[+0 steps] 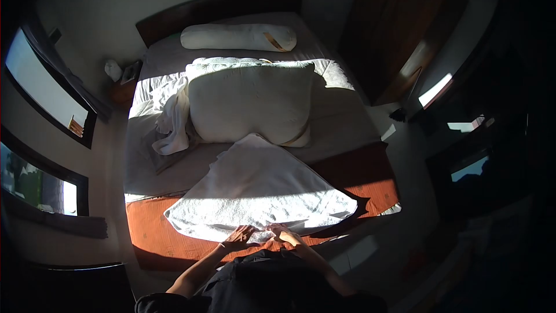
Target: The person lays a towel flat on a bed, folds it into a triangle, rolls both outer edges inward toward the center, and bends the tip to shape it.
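Bed (142, 168), white cloth (260, 177), grip (238, 236) at near edge

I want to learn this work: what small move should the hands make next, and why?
Perhaps smooth the near edge of the towel: the left hand and right hand are both at that edge, and it looks creased there.

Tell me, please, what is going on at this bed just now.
A person at the foot of the bed has the left hand and right hand close together at the near edge of a white towel. The towel lies in a rough triangle, partly over an orange runner, its tip pointing at a big pillow. A bolster lies near the headboard.
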Tool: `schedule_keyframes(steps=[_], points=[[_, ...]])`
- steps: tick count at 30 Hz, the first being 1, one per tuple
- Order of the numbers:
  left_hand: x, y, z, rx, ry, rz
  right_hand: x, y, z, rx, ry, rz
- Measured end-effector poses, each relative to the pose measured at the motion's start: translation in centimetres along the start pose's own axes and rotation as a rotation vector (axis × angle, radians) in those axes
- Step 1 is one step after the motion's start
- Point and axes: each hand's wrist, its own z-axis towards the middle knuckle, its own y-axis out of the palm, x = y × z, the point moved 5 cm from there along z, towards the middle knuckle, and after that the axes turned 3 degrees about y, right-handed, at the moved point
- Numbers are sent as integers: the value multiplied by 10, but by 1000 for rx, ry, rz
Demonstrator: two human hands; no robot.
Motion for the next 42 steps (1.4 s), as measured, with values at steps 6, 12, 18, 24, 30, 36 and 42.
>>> schedule_keyframes(steps=[6,12,18,24,30,36,42], points=[[5,31,-29,149,-216,236,-12,-23,-5,-91,140,-42],[-12,39,-28,169,-320,279,-25,-27,-27,172,85,-209],[-35,53,-23,-66,-541,204,-3,-33,-80,517,-20,-512],[5,34,-10,287,-349,357,21,-33,-61,295,254,-477],[9,77,-5,294,-336,591,19,-66,-83,106,268,-401],[-3,69,8,273,-368,484,109,-102,-141,251,358,-511],[-6,61,13,237,-404,332,186,-145,-212,418,568,-495]])
